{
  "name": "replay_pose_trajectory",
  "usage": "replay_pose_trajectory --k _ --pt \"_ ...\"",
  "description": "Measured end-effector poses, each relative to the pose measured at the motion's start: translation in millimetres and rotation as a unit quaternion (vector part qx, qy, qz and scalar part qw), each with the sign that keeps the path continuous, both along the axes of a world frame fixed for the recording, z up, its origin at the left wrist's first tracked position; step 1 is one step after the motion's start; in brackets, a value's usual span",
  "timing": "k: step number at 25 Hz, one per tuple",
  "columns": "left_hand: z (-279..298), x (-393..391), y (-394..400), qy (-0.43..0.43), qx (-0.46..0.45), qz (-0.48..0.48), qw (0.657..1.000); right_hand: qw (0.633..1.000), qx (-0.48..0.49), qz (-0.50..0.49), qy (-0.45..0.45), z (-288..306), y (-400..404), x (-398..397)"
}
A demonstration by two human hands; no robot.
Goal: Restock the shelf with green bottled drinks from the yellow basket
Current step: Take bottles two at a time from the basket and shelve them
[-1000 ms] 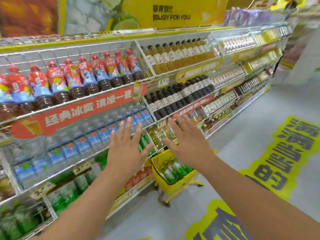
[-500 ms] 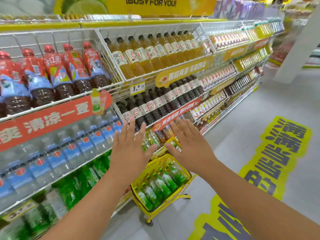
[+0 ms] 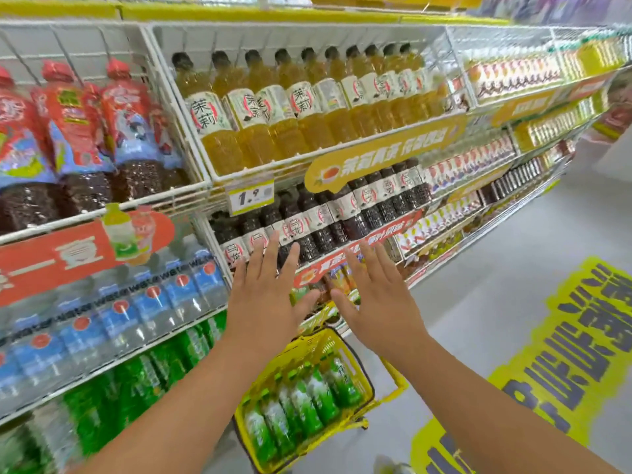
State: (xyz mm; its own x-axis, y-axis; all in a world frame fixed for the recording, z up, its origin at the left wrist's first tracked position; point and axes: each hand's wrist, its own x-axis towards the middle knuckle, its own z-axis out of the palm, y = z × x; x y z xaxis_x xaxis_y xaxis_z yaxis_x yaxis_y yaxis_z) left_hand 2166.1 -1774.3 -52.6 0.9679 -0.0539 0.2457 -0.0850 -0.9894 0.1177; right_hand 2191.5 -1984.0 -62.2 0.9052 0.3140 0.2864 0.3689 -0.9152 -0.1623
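Note:
A yellow basket [image 3: 378, 391] stands on the floor by the shelving, below my arms. Several green bottled drinks [image 3: 307, 398] lie side by side in it. More green bottles [image 3: 136, 381] fill the low shelf at the left. My left hand [image 3: 265, 299] and my right hand [image 3: 378, 299] are held out flat, fingers spread, in the air above the basket and in front of the shelves. Neither hand holds or touches anything.
White wire shelves run along the left: red-labelled dark drinks [image 3: 78, 138], yellow tea bottles [image 3: 273, 107], dark tea bottles [image 3: 342, 213], blue-labelled water [image 3: 119, 319]. A price tag [image 3: 251, 196] hangs mid-shelf. Grey floor with a yellow sticker [image 3: 564, 354] lies to the right.
The view has moved closer along the aisle; the basket now sits nearer and lower, directly under my arms. Both hands stay outstretched, flat and empty.

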Motion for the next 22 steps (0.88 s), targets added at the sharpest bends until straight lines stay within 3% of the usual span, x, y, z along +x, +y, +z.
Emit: replay_pose_trajectory --k 11,17,22 --pt "-55.8 67.7 -88.9 0.008 -0.041 0.224 0.974 0.983 -0.048 0.175 0.04 -46.9 -63.8 151.8" --pt "-104.0 58.6 -104.3 0.052 -0.03 0.303 0.951 0.963 -0.055 0.248 0.093 -95.8 -72.0 167.6" --pt "-169.2 53.6 -107.7 0.121 -0.047 0.326 0.937 0.955 -0.077 0.254 0.135 -169.6 -65.6 163.6"
